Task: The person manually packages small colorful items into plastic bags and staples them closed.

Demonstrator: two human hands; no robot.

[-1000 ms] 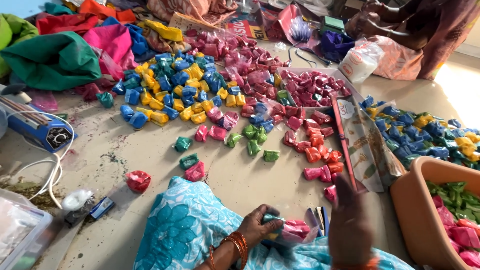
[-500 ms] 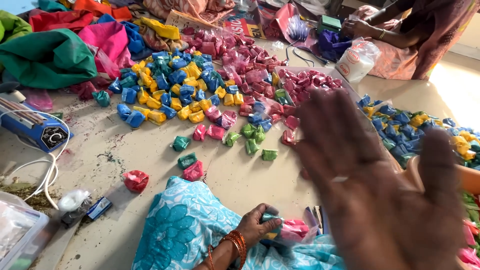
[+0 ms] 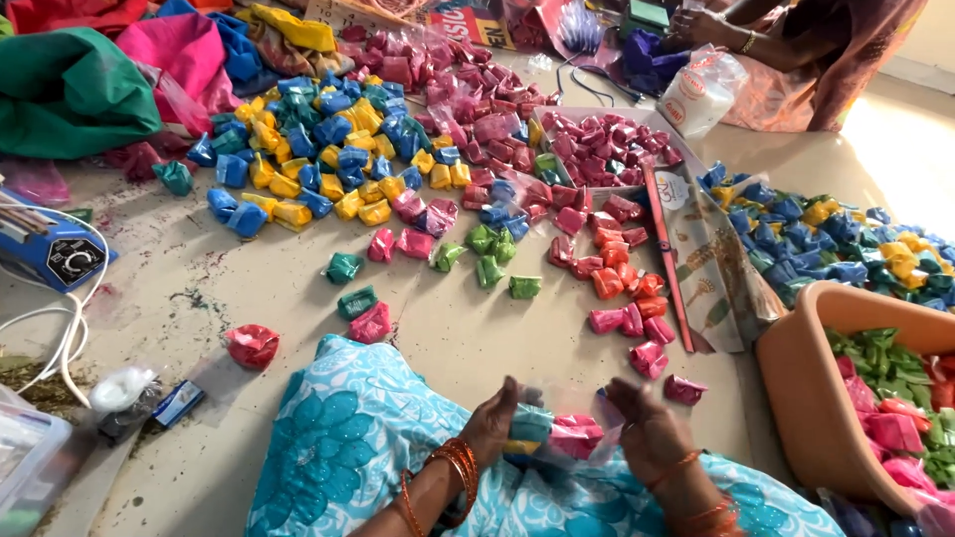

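Observation:
My left hand [image 3: 492,426] grips a small clear bag of coloured packets [image 3: 557,436] over my lap, which is covered in turquoise patterned cloth [image 3: 348,438]. Teal, yellow and pink packets show inside the bag. My right hand [image 3: 647,430] is at the bag's right side, fingers curled on its clear edge. Both wrists carry orange bangles. Loose pink packets [image 3: 647,356] lie on the floor just beyond my right hand.
Heaps of small blue, yellow, pink, green and red packets [image 3: 328,159] cover the floor ahead. A tan tub [image 3: 796,378] of green and pink packets stands at right. A blue sealing device [image 3: 55,254] with white cord lies left. Another person [image 3: 796,40] sits at top right.
My right hand, raised close to the camera half a second ago, has dropped down to the bag's right side. My left hand has kept hold of the bag.

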